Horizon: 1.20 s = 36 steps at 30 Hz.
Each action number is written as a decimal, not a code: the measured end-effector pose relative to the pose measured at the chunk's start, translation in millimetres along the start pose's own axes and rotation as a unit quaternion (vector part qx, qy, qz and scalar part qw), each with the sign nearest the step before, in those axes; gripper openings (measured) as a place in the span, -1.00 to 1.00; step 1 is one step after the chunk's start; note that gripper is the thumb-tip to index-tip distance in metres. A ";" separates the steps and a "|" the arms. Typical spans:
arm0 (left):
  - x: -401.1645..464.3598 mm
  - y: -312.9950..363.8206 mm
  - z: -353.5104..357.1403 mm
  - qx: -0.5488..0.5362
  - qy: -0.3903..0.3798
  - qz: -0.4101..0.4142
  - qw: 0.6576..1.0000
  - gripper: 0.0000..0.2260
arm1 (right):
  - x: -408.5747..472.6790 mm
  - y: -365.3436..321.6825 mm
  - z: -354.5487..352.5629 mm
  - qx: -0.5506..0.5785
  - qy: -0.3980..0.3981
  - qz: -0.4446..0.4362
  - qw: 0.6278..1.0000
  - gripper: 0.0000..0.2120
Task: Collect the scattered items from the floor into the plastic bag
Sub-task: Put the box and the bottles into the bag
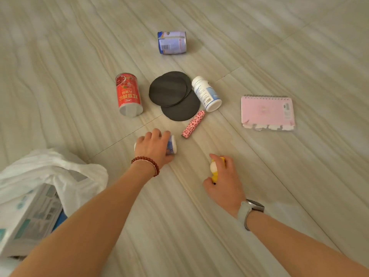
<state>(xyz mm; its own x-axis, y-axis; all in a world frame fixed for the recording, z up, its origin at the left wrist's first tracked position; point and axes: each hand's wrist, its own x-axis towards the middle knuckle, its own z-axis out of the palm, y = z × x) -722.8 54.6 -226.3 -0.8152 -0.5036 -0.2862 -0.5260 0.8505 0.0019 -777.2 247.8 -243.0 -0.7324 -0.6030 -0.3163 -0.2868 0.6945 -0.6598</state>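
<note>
My left hand is curled over a small white bottle lying on the floor. My right hand holds a small yellow and white toy close to the floor. The white plastic bag lies open at the lower left with a box inside it. Beyond my hands lie a red can, three black discs, a white pill bottle, a pink patterned tube, a pink spiral notebook and a purple tin.
The floor is pale wood-grain tile with seams running diagonally. The scattered items cluster in the middle; the notebook sits apart to the right and the purple tin farther back.
</note>
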 end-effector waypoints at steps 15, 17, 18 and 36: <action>-253.6 -81.5 -55.2 -0.280 0.113 -0.218 0.928 -0.52 | -76.4 -126.5 55.2 0.304 -0.164 -0.055 0.937 -0.47; -269.5 -102.4 -42.2 -0.320 0.125 -0.334 0.878 -0.48 | -88.7 -147.3 69.5 0.306 -0.211 -0.034 0.928 -0.54; -273.6 -108.3 -34.9 -0.335 0.121 -0.362 0.861 -0.42 | -93.2 -156.3 77.4 0.297 -0.228 -0.026 0.927 -0.56; -286.4 -108.0 3.1 -0.309 0.233 -0.344 0.855 -0.55 | -96.6 -220.1 115.3 0.177 -0.176 -0.256 0.934 -0.67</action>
<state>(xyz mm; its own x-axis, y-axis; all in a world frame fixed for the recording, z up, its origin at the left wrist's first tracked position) -431.7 107.4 -147.4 -0.1926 -0.9812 -0.0099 -0.8304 0.1576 0.5345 -572.1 107.9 -145.9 -0.2893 -0.9553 -0.0605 -0.2758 0.1437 -0.9504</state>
